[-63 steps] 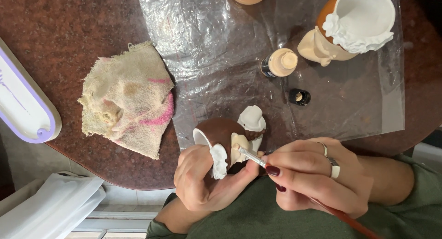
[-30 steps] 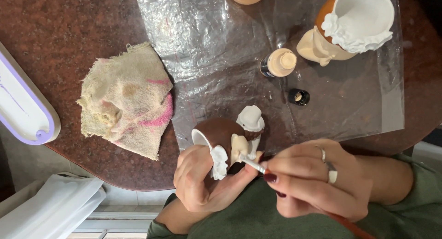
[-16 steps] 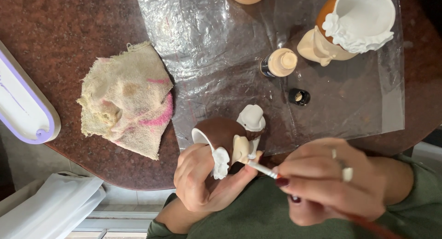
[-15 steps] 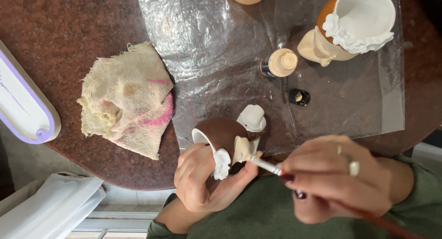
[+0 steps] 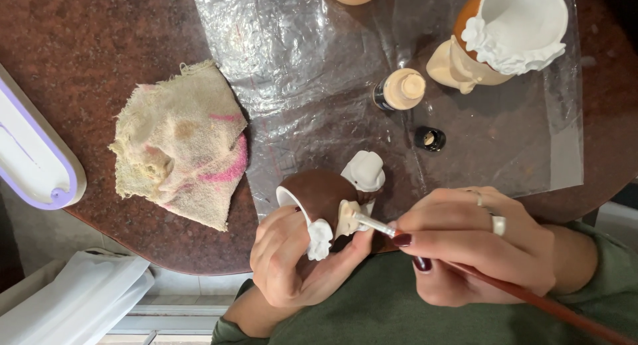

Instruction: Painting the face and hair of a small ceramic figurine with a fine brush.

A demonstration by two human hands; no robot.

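My left hand [image 5: 292, 262] cradles a small brown ceramic figure [image 5: 325, 195] with white and cream parts, held at the near edge of the table. My right hand [image 5: 478, 245] grips a thin red-handled paintbrush [image 5: 505, 288] whose metal ferrule and tip touch the figure's cream face area. An open bottle of beige paint [image 5: 401, 90] stands on the plastic sheet beyond the figure, and its small black cap [image 5: 430, 138] lies next to it.
A clear plastic sheet [image 5: 292, 59] covers the dark brown table [image 5: 80, 46]. A stained beige rag [image 5: 179, 142] lies at the left. A larger orange and white ceramic figure [image 5: 505, 36] stands at the back right. A white and purple object [image 5: 30, 159] is at the left edge.
My right hand drew back to the right with the brush, then returned so the tip touches the figure's face again. My left hand has kept the figure nearly still.
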